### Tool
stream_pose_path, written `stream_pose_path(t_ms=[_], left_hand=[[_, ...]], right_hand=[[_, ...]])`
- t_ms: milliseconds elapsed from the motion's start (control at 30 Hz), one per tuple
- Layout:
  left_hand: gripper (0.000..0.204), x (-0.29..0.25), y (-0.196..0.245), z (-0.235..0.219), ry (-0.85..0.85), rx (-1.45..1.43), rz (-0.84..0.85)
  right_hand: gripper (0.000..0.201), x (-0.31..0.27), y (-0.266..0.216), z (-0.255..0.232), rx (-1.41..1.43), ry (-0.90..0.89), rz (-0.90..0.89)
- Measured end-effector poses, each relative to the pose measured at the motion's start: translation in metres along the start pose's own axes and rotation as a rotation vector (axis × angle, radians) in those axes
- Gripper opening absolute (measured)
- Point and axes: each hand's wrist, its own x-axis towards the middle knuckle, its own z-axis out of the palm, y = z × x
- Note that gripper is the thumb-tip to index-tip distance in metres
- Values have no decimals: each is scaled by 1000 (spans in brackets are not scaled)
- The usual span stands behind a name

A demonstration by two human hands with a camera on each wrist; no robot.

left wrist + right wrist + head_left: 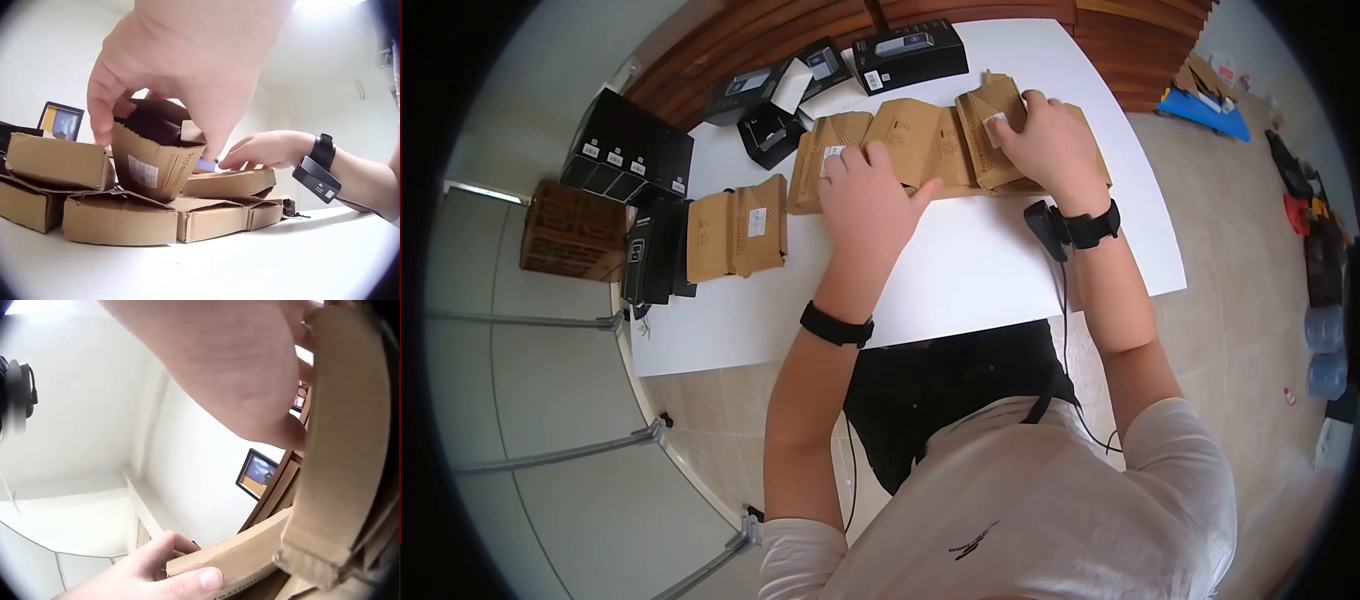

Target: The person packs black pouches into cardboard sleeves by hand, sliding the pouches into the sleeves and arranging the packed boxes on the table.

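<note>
Flattish brown cardboard boxes lie in a row along the table. My left hand point(870, 195) grips a box point(156, 165) with a white label, thumb on one side and fingers on the other. That box stands tilted with a gaping upper end in the left wrist view. At the right of the row my right hand point(1055, 150) holds another cardboard box point(980, 150), its thumb by the white label and its fingers over the far side. This box point(344, 444) fills the right edge of the right wrist view, partly hiding the fingers.
Two more cardboard boxes point(712, 235) lie left of the row. Black product boxes point(910, 55) stand along the back, and a stack of black boxes point(625, 150) is at the left corner. A small open black box point(770, 135) sits behind the row. A cable point(1065, 310) hangs from the right wrist.
</note>
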Motion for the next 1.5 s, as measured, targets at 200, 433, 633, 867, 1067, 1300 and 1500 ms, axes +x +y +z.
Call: stream_pose_path(t_ms=[200, 433, 633, 867, 1067, 1300, 1500], left_hand=[[89, 8, 7, 23, 20, 48, 43], [71, 13, 2, 3, 290, -329, 141], [63, -9, 20, -17, -63, -1222, -236], [48, -63, -8, -20, -81, -1584, -366], [58, -132, -47, -7, 119, -895, -71], [62, -145, -75, 30, 204, -584, 56], [68, -148, -83, 41, 189, -688, 40]], right_hand=[[61, 5, 5, 0, 169, -136, 100], [73, 19, 18, 12, 671, -160, 40], [66, 1, -11, 24, 1382, -283, -94], [67, -31, -26, 44, 1508, -596, -311], [31, -43, -33, 35, 1339, -742, -419], [41, -53, -39, 37, 930, -750, -539], [47, -62, -41, 48, 843, -681, -549]])
